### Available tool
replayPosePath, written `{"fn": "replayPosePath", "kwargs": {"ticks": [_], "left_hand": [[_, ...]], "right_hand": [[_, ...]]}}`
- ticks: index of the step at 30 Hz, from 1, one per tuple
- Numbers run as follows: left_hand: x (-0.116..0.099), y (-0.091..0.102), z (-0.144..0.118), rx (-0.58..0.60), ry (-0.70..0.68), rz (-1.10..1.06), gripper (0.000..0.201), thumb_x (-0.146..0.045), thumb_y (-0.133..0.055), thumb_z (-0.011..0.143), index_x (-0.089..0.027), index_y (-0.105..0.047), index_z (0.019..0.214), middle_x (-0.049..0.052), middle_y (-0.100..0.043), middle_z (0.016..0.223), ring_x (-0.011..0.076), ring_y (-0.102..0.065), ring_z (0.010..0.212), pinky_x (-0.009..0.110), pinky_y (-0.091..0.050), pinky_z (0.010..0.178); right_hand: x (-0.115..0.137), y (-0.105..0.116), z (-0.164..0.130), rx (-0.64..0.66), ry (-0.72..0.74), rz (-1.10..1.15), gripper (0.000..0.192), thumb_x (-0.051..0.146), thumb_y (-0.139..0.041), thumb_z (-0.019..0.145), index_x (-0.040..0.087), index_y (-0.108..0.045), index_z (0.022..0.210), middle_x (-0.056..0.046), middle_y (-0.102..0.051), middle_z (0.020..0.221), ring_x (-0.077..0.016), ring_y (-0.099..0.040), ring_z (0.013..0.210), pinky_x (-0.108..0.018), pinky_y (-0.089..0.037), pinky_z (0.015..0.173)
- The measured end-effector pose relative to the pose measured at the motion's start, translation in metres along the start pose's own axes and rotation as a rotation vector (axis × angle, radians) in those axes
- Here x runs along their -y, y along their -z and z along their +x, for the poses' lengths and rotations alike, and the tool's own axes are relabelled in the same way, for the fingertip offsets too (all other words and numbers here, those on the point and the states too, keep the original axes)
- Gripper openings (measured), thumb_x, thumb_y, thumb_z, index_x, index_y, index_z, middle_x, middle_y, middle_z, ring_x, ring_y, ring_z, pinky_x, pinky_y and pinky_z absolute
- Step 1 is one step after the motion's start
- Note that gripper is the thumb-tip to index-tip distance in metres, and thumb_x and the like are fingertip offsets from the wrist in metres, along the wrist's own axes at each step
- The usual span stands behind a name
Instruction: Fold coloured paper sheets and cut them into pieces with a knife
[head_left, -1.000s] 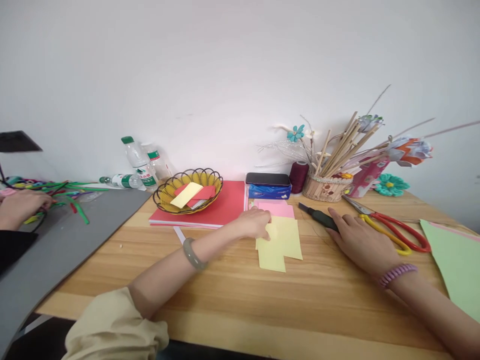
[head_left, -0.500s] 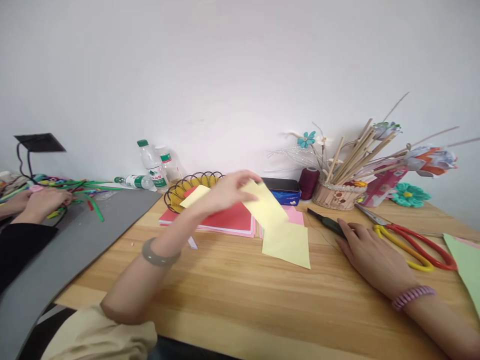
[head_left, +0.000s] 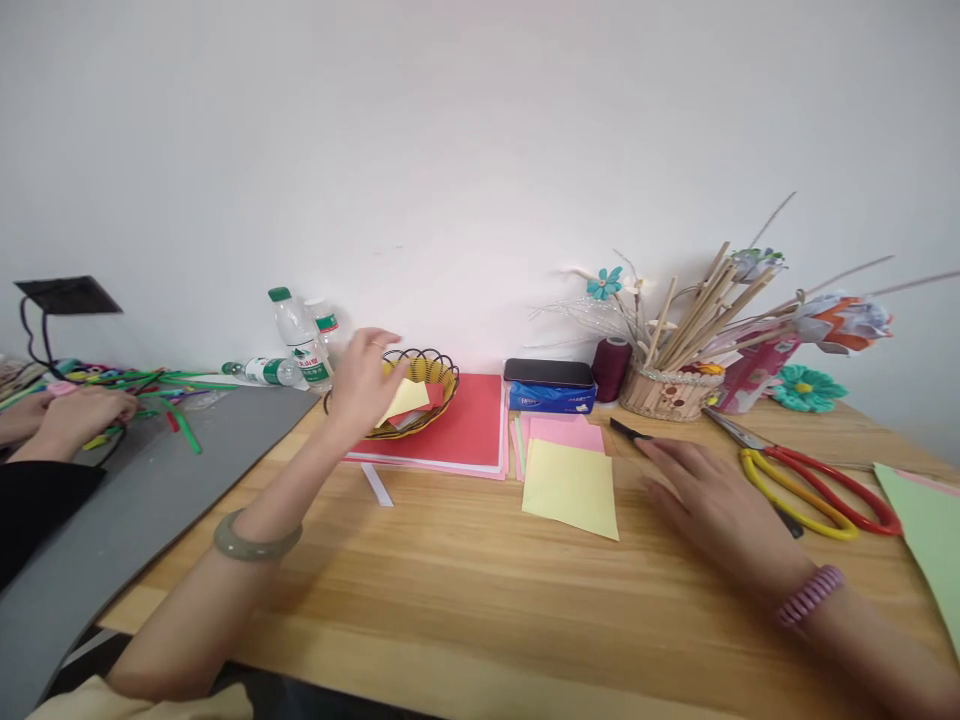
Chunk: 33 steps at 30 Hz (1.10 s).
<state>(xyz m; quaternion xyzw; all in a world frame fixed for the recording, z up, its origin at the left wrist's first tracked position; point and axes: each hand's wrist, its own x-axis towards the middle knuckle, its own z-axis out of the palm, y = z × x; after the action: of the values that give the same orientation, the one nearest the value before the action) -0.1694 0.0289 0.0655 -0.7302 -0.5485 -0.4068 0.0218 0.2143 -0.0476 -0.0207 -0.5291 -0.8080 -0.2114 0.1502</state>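
My left hand is raised over the left side of a yellow wicker basket with a dark looped rim. Its fingers are apart and hold nothing. In the basket lie a pale yellow paper piece and red scraps. My right hand lies palm down with fingers stretched over a dark-handled knife; most of the handle is hidden beneath it. To its left, a pale yellow paper square overlaps pink paper. Scissors with red and yellow handles lie to its right.
Red sheets lie under the basket, near a white paper strip. At the wall stand a blue box, maroon thread, a stick holder and bottles. Another person's hands work at left. Green paper lies far right.
My left hand has moved left, from above the papers to the basket, and no longer holds the yellow paper. My right hand has slid slightly left and forward along the knife.
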Motion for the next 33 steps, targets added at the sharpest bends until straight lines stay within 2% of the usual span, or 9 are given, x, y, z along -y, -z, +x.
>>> {"fn": "replayPosePath", "kwargs": {"ticks": [3,5,8,11,14,22,25,28,33], "left_hand": [[-0.040,-0.021,-0.019,0.245,-0.198,-0.093,0.018,-0.029,-0.048,0.086,-0.024,-0.063,0.095,0.001,-0.064,0.101,0.0196,-0.057,0.100,0.032,-0.043,0.091],[-0.062,-0.041,-0.038,0.552,-0.452,-0.161,0.024,-0.026,-0.042,0.091,-0.020,-0.063,0.100,0.003,-0.064,0.108,0.0179,-0.056,0.105,0.030,-0.043,0.092],[-0.082,-0.068,-0.067,0.712,-0.699,-0.084,0.032,-0.034,-0.049,0.090,-0.013,-0.059,0.111,0.011,-0.059,0.120,0.0202,-0.052,0.114,0.030,-0.039,0.098],[-0.088,-0.084,-0.084,0.744,-0.815,0.035,0.034,-0.038,-0.054,0.087,-0.011,-0.058,0.107,0.011,-0.064,0.108,0.0217,-0.057,0.105,0.031,-0.043,0.094],[-0.087,-0.092,-0.088,0.737,-0.782,0.125,0.024,-0.035,-0.050,0.089,-0.014,-0.061,0.095,0.008,-0.065,0.100,0.0198,-0.060,0.099,0.029,-0.046,0.088],[-0.089,-0.104,-0.084,0.565,-0.705,0.180,0.033,-0.032,-0.047,0.090,-0.006,-0.053,0.109,0.020,-0.053,0.120,0.0285,-0.051,0.112,0.037,-0.048,0.085],[-0.093,-0.108,-0.089,0.610,-0.868,0.127,0.025,-0.025,-0.036,0.095,-0.015,-0.059,0.098,0.008,-0.063,0.103,0.0200,-0.057,0.103,0.032,-0.049,0.083],[-0.094,-0.118,-0.093,0.633,-0.998,0.096,0.030,-0.028,-0.033,0.096,-0.016,-0.057,0.111,0.005,-0.060,0.117,0.0176,-0.050,0.114,0.031,-0.040,0.097],[-0.092,-0.131,-0.082,0.631,-0.934,0.149,0.042,-0.031,-0.034,0.096,-0.005,-0.045,0.127,0.012,-0.045,0.136,0.0181,-0.040,0.126,0.027,-0.029,0.107]], "right_hand": [[0.026,0.009,0.006,0.023,0.146,0.104,0.041,0.037,-0.038,0.090,0.013,-0.054,0.120,-0.014,-0.059,0.119,-0.0222,-0.055,0.107,-0.038,-0.047,0.088],[0.041,0.013,0.005,0.035,0.216,0.141,0.042,0.039,-0.044,0.088,0.011,-0.055,0.118,-0.015,-0.061,0.117,-0.0226,-0.056,0.108,-0.038,-0.047,0.089],[0.054,0.015,-0.001,0.049,0.277,0.172,0.036,0.036,-0.042,0.090,0.011,-0.061,0.108,-0.014,-0.066,0.106,-0.0223,-0.062,0.097,-0.038,-0.051,0.083],[0.053,0.014,-0.010,0.062,0.304,0.209,0.034,0.024,-0.032,0.093,0.013,-0.063,0.100,-0.012,-0.068,0.103,-0.0190,-0.064,0.093,-0.032,-0.053,0.079],[0.048,0.011,-0.013,0.075,0.268,0.250,0.035,0.019,-0.029,0.092,0.013,-0.063,0.099,-0.012,-0.068,0.101,-0.0181,-0.065,0.092,-0.030,-0.053,0.078],[0.035,-0.011,0.016,0.132,-0.007,0.431,0.020,0.028,-0.050,0.088,0.014,-0.059,0.100,-0.005,-0.064,0.097,-0.0147,-0.062,0.081,-0.035,-0.051,0.072],[0.024,-0.017,0.028,0.085,-0.175,0.542,0.025,0.034,-0.052,0.087,0.016,-0.058,0.102,-0.003,-0.062,0.095,-0.0130,-0.060,0.077,-0.033,-0.051,0.068],[0.010,-0.013,0.035,-0.010,-0.347,0.648,0.025,0.036,-0.048,0.089,0.015,-0.057,0.099,-0.002,-0.062,0.089,-0.0120,-0.060,0.072,-0.032,-0.051,0.065],[0.003,0.013,0.027,-0.142,-0.498,0.751,0.027,0.042,-0.038,0.091,0.019,-0.050,0.094,-0.005,-0.062,0.088,-0.0149,-0.062,0.078,-0.032,-0.052,0.071]]}}
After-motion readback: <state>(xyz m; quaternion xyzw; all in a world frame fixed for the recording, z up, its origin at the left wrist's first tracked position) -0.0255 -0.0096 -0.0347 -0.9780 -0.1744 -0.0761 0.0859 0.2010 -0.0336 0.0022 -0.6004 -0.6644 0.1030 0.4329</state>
